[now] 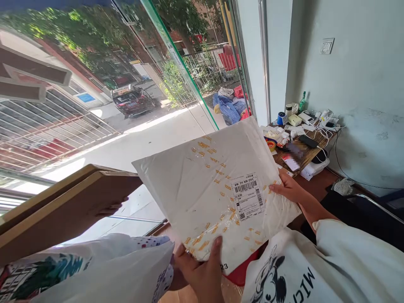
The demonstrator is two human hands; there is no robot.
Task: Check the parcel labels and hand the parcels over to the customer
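Observation:
A large flat white parcel fills the middle of the head view, tilted. Strips of clear tape with yellow print run across it, and a shipping label with barcodes faces up. My left hand grips the near lower edge, its thumb on top and some fingers hidden underneath. At the right edge my right hand is closed on the parcel near the label. To the left, a brown cardboard box is apart from my hands, with another person's hand against it.
A wooden table at the right bears cables, a phone, tape rolls and a green bottle. Glass doors stand ahead; outside are a parked car and a heap of bags. White printed material is at lower left.

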